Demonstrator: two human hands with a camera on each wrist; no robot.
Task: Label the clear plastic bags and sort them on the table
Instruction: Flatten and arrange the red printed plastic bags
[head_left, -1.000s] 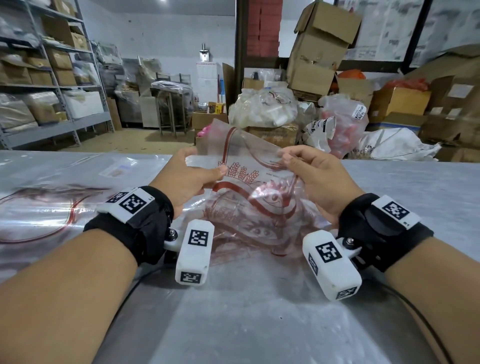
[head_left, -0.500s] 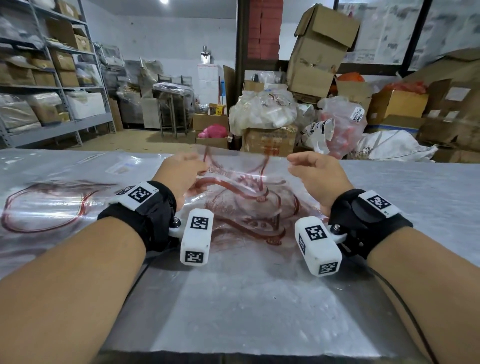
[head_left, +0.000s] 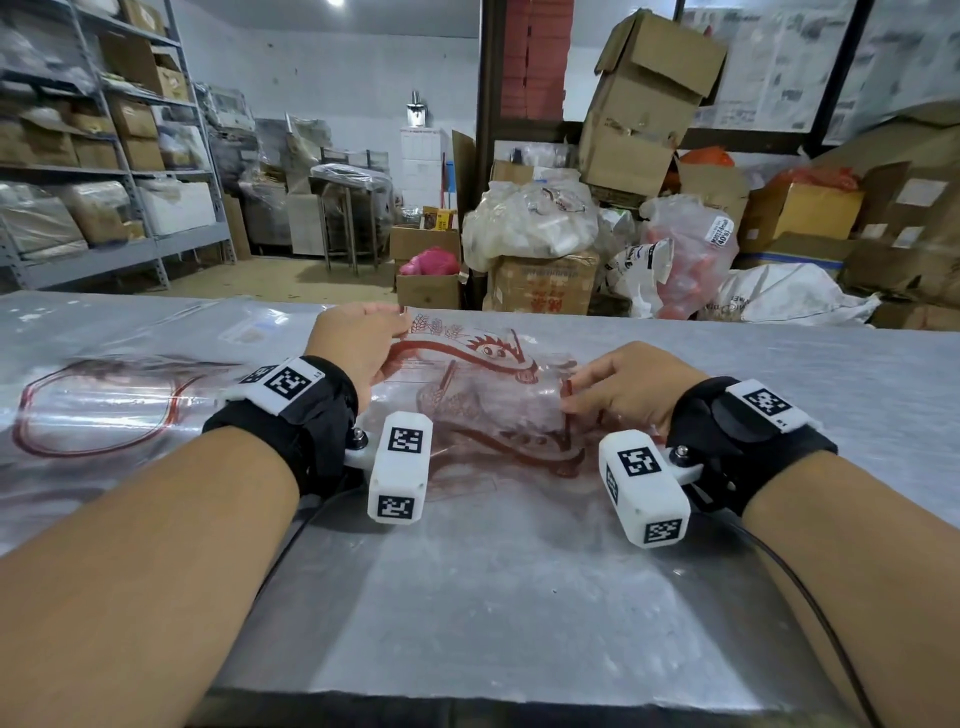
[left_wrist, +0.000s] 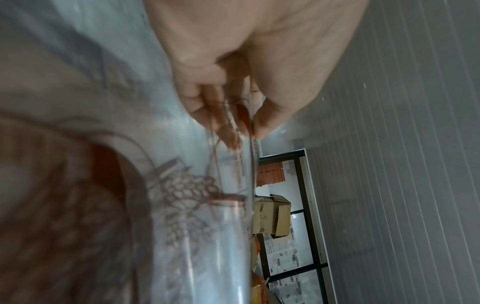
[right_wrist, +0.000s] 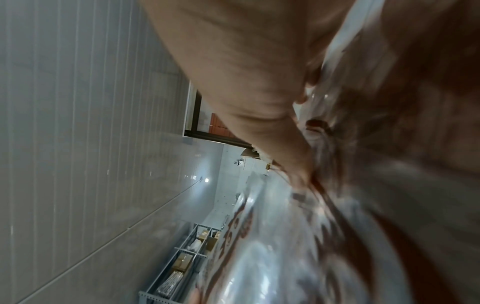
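Clear plastic bag (head_left: 488, 400) with red print is held low over the tabletop (head_left: 519, 597), near its far edge, between both hands. Left hand (head_left: 358, 343) is curled on the bag's far-left corner, film pinched between thumb and fingers (left_wrist: 228, 131) per the left wrist view. Right hand (head_left: 623, 384) is curled on the bag's right edge, fingertips clamped on the film. Bag is crumpled, partly flattened on the tabletop. A second printed bag (head_left: 98, 410) lies flat to the left, well apart. Cardboard boxes (head_left: 644, 98) and shelving (head_left: 104, 156) are seen beyond.
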